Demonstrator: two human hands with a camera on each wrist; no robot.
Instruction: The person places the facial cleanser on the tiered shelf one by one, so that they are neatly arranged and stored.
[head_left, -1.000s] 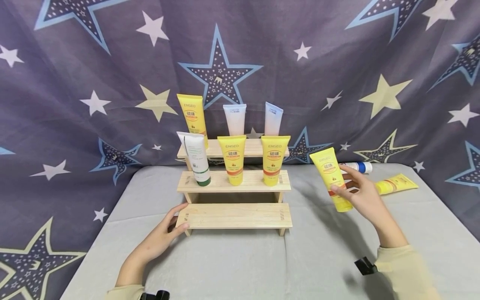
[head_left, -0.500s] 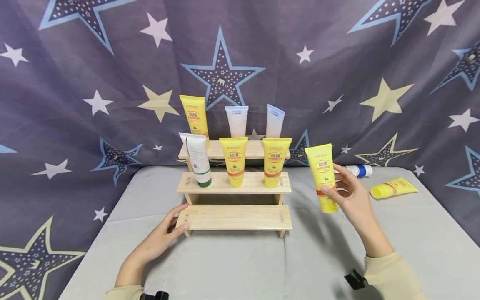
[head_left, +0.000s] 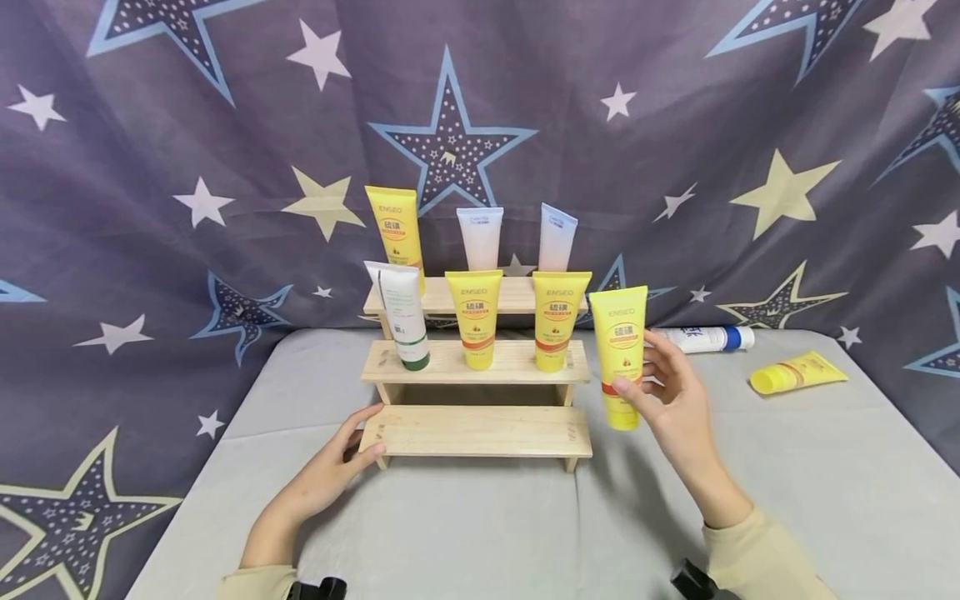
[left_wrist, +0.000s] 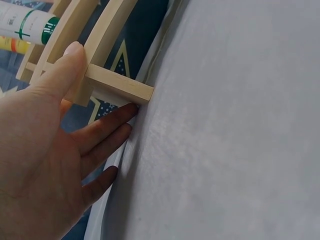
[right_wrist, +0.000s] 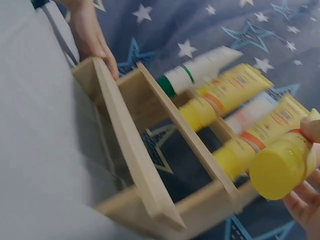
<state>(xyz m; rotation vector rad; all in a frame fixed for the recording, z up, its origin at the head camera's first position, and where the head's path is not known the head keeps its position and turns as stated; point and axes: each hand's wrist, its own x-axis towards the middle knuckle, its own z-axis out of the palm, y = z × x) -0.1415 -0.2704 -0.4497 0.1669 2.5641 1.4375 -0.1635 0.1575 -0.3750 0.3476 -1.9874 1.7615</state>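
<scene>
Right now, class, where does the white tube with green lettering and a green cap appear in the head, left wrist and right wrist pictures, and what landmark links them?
Head: white tube left of centre, standing near the left side of the wooden rack.
Left wrist: white tube in the top left corner, cut off by the left edge.
Right wrist: white tube right of centre, towards the top, slanting.
Shared landmark: the wooden rack.

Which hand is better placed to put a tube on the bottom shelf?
Probably the right hand: it holds a yellow tube, nearly upright, to the right of the bottom shelf. The left hand holds no tube; it grips that shelf's left end.
</scene>
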